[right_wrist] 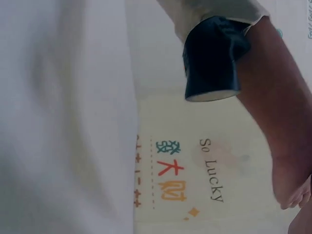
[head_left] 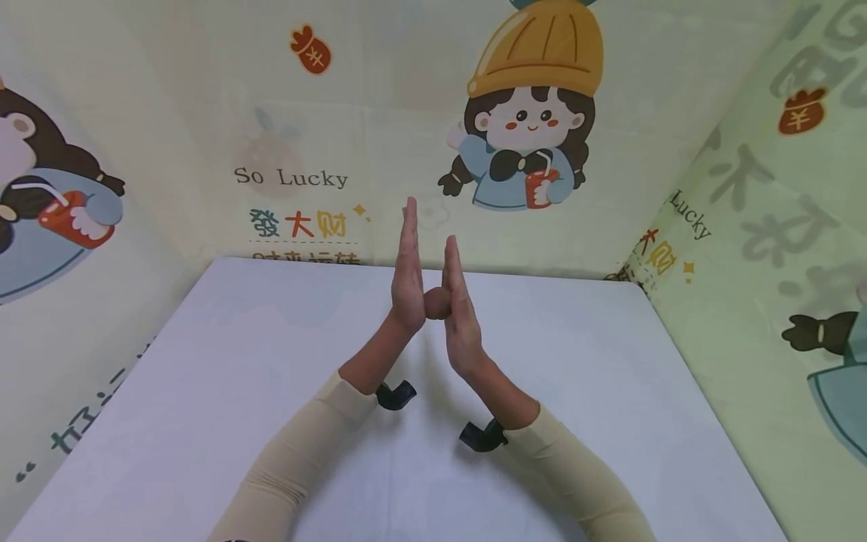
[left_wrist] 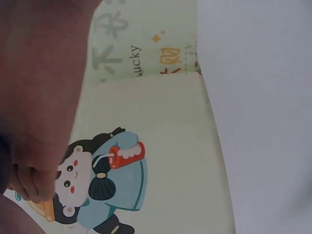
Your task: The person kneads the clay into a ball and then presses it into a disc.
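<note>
A small round reddish-brown ball (head_left: 436,303) sits between the two palms, above the white table. My left hand (head_left: 409,282) is held upright with straight fingers, its palm against the ball's left side. Facing it, my right hand (head_left: 463,320) presses from the right, also with straight fingers and fingertips pointing up and away. The left fingertips reach higher in the head view than the right ones. In both wrist views the ball is hidden.
The white table (head_left: 325,316) spreads beneath the forearms. Pale cloth (head_left: 406,135) with printed cartoon figures and lettering hangs behind and at both sides. Dark wrist-worn devices (head_left: 396,395) sit below the cream sleeves (head_left: 305,444).
</note>
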`<act>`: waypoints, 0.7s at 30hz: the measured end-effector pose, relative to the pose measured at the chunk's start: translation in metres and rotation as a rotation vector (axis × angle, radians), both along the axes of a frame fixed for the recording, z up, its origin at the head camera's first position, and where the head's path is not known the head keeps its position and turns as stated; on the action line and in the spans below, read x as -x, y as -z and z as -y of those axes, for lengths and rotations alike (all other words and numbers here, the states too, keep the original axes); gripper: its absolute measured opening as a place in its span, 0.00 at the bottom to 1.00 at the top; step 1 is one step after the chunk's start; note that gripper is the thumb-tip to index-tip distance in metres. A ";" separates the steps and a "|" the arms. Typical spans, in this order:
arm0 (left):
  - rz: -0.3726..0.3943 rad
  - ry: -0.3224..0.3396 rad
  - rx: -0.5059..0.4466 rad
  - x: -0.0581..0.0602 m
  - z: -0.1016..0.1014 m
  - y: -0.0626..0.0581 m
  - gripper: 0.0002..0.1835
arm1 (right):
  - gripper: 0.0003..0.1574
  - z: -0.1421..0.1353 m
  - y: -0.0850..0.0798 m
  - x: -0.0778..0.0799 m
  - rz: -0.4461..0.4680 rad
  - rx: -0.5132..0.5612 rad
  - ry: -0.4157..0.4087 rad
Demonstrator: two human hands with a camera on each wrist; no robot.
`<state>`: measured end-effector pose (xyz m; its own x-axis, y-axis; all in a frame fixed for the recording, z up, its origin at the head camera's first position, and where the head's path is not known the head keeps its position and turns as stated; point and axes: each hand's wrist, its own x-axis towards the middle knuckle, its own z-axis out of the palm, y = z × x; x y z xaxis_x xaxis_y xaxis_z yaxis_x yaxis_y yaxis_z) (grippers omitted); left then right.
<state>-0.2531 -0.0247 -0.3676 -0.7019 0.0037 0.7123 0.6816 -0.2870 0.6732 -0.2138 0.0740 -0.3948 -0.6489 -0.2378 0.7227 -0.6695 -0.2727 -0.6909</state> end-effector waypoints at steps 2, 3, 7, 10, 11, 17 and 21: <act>0.001 -0.001 0.005 0.001 0.001 0.000 0.34 | 0.46 0.000 -0.003 -0.003 -0.010 -0.010 0.005; 0.005 -0.001 0.007 0.001 0.002 0.001 0.34 | 0.46 0.000 -0.005 -0.004 -0.020 -0.015 0.008; 0.032 -0.004 0.027 0.001 0.003 0.004 0.34 | 0.45 0.000 -0.015 -0.010 -0.068 -0.028 0.010; 0.058 -0.005 0.042 0.002 0.003 0.008 0.34 | 0.47 -0.001 -0.023 -0.011 -0.105 -0.029 0.016; 0.064 -0.003 0.047 0.003 0.003 0.009 0.34 | 0.47 -0.001 -0.025 -0.011 -0.111 -0.027 0.017; 0.076 0.008 0.104 0.004 -0.001 0.017 0.36 | 0.47 -0.002 -0.037 -0.011 -0.124 -0.015 0.044; 0.074 0.008 0.150 0.001 -0.005 0.020 0.36 | 0.48 -0.004 -0.042 -0.007 -0.131 -0.026 0.081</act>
